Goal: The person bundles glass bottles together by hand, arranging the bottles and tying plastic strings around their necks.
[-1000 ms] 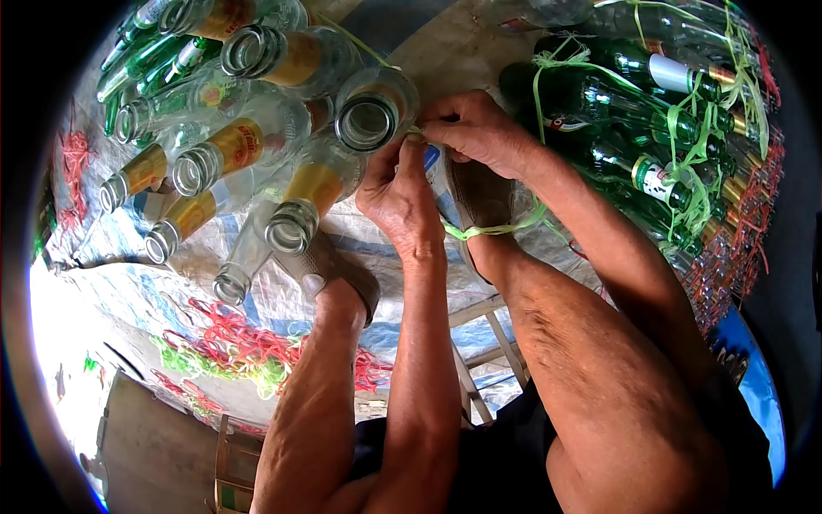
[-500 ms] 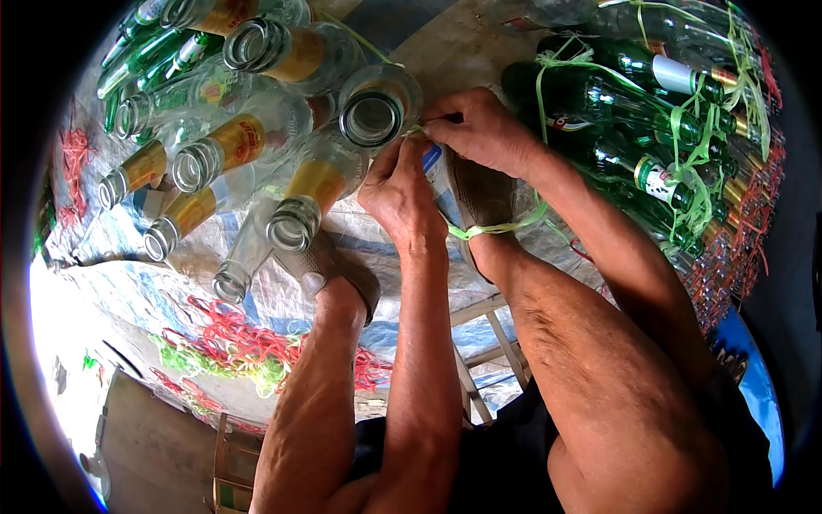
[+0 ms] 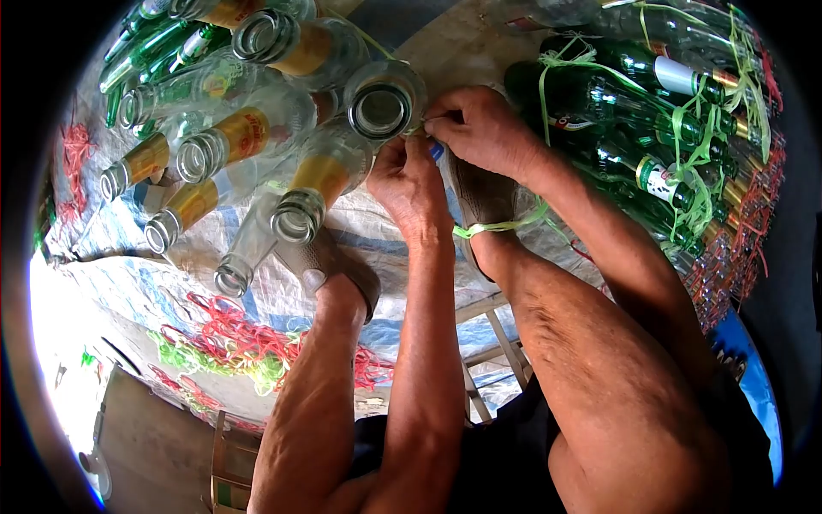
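My left hand [image 3: 411, 184] pinches a yellow-green plastic string [image 3: 369, 39] at the right side of a bundle of clear glass bottles [image 3: 381, 107]. Right beside it, my right hand [image 3: 484, 128] is closed, thumb against forefinger, at the same short bit of string. The string's end is mostly hidden by my fingers. The bottles lie with their mouths toward me, several with yellow labels [image 3: 321, 177]. Another light green string [image 3: 492, 228] loops around my ankle, above the brown shoe [image 3: 479, 193].
Green bottles [image 3: 599, 103] tied with green string lie stacked to the right. More green bottles [image 3: 154, 56] are at the upper left. Red and green string tangles [image 3: 244, 343] lie on the striped sheet [image 3: 171, 283]. A wooden stool [image 3: 505, 343] stands below my legs.
The clear bottles have shifted slightly, the nearest mouth to the right and down. My left hand has moved a little right; my right hand has barely moved.
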Motion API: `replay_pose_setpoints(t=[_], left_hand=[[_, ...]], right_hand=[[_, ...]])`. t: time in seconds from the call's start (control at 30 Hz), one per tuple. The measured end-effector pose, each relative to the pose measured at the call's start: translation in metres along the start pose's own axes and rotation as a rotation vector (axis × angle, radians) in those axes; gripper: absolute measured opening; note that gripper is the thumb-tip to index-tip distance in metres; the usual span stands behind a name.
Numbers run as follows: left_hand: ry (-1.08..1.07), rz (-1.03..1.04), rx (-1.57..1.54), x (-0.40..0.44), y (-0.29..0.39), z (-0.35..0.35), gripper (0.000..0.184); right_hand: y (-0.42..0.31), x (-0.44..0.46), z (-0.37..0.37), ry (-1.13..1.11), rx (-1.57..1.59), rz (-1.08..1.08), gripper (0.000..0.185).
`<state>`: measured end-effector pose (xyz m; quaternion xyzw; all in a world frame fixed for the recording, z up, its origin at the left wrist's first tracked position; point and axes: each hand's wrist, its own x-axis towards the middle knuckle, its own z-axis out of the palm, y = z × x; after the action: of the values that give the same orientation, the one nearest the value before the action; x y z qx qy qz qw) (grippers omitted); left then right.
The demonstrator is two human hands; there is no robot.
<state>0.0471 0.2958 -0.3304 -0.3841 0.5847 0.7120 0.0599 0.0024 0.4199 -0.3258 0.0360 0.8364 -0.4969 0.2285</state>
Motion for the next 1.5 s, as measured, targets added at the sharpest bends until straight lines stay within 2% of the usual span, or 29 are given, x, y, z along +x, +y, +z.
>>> replay_pose_setpoints(t=[0.1, 0.23, 0.37, 0.47, 0.57, 0.77, 0.97, 1.17, 1.33, 1.5], left_hand=[[0.040, 0.019, -0.025, 0.000, -0.002, 0.008, 0.023], [0.050, 0.023, 0.146, 0.000, 0.000, 0.009, 0.023], [0.104, 0.027, 0.084, -0.001, 0.000, 0.014, 0.020], [0.118, -0.002, 0.009, 0.000, -0.005, 0.015, 0.017], [0.127, -0.046, -0.077, 0.001, -0.006, 0.016, 0.015], [0.085, -0.202, -0.148, -0.003, 0.010, 0.013, 0.015], [0.021, -0.221, -0.207, 0.004, 0.004, 0.007, 0.011], [0.009, -0.288, -0.207, 0.005, 0.007, 0.004, 0.005], [-0.018, -0.327, -0.236, 0.004, 0.006, -0.001, 0.002], [-0.004, -0.330, -0.278, 0.001, 0.005, 0.000, 0.008]], right_hand=[[-0.001, -0.001, 0.005, 0.092, -0.048, -0.063, 0.012], [-0.001, 0.000, 0.007, 0.145, -0.168, -0.141, 0.009], [0.003, 0.001, 0.002, 0.077, -0.241, -0.207, 0.012], [0.015, 0.001, 0.003, 0.108, -0.157, -0.300, 0.012], [0.028, 0.004, 0.009, 0.107, -0.002, -0.268, 0.012], [0.003, 0.002, -0.011, -0.228, 0.406, 0.248, 0.019], [0.023, 0.012, -0.014, -0.334, 0.649, 0.271, 0.020], [0.030, 0.008, -0.007, -0.309, 0.753, 0.265, 0.022], [0.032, 0.005, -0.001, -0.295, 0.816, 0.291, 0.016], [0.028, -0.007, 0.006, -0.214, 0.923, 0.350, 0.015]])
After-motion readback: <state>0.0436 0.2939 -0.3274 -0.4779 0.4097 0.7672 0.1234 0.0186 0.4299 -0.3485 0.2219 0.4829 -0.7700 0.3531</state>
